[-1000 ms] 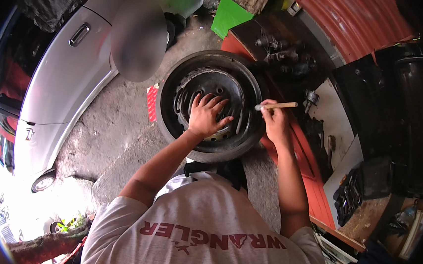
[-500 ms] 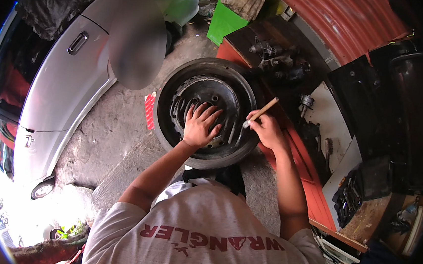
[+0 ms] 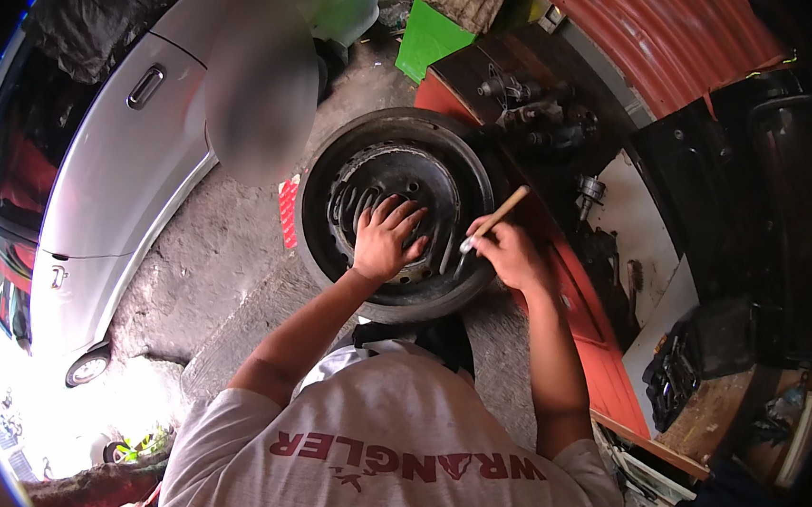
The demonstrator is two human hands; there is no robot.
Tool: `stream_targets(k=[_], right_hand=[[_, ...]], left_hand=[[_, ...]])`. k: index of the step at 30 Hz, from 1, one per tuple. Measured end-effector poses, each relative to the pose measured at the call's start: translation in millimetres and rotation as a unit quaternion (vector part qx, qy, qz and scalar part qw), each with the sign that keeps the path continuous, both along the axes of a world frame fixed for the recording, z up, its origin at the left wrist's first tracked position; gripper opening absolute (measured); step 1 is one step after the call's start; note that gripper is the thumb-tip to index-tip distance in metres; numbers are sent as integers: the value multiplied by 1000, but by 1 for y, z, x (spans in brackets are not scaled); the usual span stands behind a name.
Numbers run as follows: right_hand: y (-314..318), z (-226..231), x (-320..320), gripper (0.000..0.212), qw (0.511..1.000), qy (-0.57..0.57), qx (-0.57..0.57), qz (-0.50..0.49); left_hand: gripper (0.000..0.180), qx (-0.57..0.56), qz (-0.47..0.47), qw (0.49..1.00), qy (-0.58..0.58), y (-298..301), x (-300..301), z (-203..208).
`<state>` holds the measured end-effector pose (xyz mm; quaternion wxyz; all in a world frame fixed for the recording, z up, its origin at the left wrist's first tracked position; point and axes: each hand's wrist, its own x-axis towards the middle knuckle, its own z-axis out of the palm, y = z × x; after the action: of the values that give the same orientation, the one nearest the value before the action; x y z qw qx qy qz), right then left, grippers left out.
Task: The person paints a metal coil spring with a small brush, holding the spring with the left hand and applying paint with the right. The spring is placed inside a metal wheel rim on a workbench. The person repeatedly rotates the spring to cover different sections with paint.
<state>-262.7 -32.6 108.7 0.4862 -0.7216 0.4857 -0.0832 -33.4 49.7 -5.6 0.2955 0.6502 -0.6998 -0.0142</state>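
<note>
Near a silver car (image 3: 126, 174), I hold my left hand (image 3: 388, 243) over coil-like dark metal (image 3: 344, 201) inside a tyred wheel (image 3: 434, 172) lying flat before the body, fingers spread. My right hand (image 3: 512, 257) has its fingers closed around a wooden-handled tool (image 3: 506, 209), tip angled down over the wheel's right side, beside a red panel (image 3: 595, 340).

The head-worn fisheye camera looks steeply down over the wearer's pale grey fabric shirt (image 3: 403, 411) at six o'clock, close above a round black tyred wheel (image 3: 431, 181) near centre; a silver metal car (image 3: 126, 170) bends along ten o'clock, farther off.
</note>
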Motion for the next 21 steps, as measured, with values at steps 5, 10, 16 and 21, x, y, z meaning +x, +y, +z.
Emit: stream_targets(k=[5, 10, 16, 21], right_hand=[[0, -18, 5, 15, 983, 2, -179, -46], [1, -10, -1, 15, 991, -26, -126, 35], [-2, -11, 6, 16, 979, 11, -186, -79], [2, -10, 0, 17, 991, 0, -128, 32]], left_hand=[[50, -12, 0, 1000, 4, 2, 1, -3], [48, 1, -3, 1000, -3, 1, 2, -1], [48, -1, -3, 1000, 1, 3, 2, -1], [50, 0, -7, 1000, 9, 4, 1, -3]])
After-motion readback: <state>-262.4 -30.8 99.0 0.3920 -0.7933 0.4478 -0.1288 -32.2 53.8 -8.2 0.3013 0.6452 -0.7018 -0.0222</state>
